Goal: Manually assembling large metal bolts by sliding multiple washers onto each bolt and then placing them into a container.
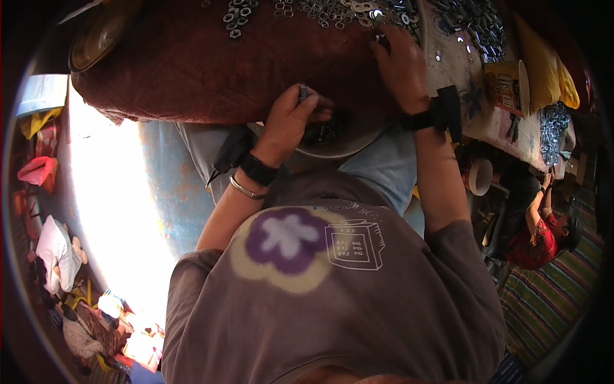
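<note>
My left hand (pixel 286 125) is closed in front of my body, a small grey metal cylinder (pixel 302 94) sticking up between thumb and forefinger. Farther off to the right, my right hand (pixel 404 67) reaches to the edge of a pile of flat metal washers (pixel 332 9), its fingers bent together; what they pinch is too hidden to tell. Both hands are over or beside a dark red cloth-covered surface (pixel 211 70). Hex nuts (pixel 236 18) lie on it to the left of the washers. Under my hands a basin (pixel 345 152) sits between my legs with dark metal pieces inside, partly hidden.
At the far right are a heap of bolts (pixel 476 29), a paper tub (pixel 508 88) and a yellow bag (pixel 537 67). A round bowl (pixel 96 41) stands far left. Right of me, a person in a red shirt (pixel 537 243) handles another heap of metal parts (pixel 553 131). More people sit lower left.
</note>
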The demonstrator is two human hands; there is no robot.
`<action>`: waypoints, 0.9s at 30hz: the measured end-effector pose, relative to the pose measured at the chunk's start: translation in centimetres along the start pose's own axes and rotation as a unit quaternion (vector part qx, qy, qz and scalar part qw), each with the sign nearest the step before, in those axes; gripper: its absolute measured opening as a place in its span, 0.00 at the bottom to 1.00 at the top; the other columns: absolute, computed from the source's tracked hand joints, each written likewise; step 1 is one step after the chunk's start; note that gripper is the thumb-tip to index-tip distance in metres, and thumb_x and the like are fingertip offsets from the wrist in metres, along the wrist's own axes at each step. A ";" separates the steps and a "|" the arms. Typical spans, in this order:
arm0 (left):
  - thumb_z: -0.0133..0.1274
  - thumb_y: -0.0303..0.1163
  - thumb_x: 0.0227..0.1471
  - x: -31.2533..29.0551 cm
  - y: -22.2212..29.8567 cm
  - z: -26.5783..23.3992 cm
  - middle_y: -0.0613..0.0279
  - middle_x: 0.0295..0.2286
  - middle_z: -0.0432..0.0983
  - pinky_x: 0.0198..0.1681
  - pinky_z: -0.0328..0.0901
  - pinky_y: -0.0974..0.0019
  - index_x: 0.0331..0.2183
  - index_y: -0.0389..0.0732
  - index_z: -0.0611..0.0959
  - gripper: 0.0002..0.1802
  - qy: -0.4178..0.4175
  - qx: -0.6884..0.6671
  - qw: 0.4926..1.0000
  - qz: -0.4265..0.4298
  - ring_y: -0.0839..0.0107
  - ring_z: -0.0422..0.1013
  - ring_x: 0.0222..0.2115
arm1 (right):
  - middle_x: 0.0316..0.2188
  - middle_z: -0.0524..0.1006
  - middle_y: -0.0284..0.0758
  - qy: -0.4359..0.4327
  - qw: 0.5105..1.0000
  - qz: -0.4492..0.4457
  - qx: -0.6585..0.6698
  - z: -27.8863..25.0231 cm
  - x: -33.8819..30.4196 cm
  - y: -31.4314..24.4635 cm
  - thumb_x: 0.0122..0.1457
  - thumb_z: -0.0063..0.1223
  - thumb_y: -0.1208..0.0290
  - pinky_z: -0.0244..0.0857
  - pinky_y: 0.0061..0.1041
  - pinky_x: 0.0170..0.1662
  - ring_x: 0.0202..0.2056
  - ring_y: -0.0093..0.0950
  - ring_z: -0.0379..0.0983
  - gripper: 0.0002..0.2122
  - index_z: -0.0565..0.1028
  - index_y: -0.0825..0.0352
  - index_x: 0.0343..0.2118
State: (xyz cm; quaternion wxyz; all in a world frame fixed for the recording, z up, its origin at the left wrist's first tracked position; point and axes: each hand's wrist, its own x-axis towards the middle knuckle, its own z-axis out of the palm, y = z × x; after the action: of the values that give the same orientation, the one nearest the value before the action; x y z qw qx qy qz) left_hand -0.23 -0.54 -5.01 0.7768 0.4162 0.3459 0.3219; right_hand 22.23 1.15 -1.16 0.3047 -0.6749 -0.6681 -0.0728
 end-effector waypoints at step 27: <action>0.49 0.29 0.50 0.4 -0.6 -0.8 0.57 0.29 0.73 0.33 0.64 0.65 0.38 0.36 0.72 0.13 0.009 0.143 0.981 0.127 0.69 0.70 0.29 | 0.23 0.73 0.40 -0.208 0.915 0.098 0.332 -1.0 -2.8 -9.8 0.52 0.54 0.73 0.63 0.26 0.29 0.25 0.28 0.72 0.06 0.73 0.70 0.28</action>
State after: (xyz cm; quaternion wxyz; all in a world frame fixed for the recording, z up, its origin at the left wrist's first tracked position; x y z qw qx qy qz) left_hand -0.56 -0.18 -5.99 0.6588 0.5611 0.3394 0.3687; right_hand 12.99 -2.49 1.32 0.3706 -0.5969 -0.6329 0.3254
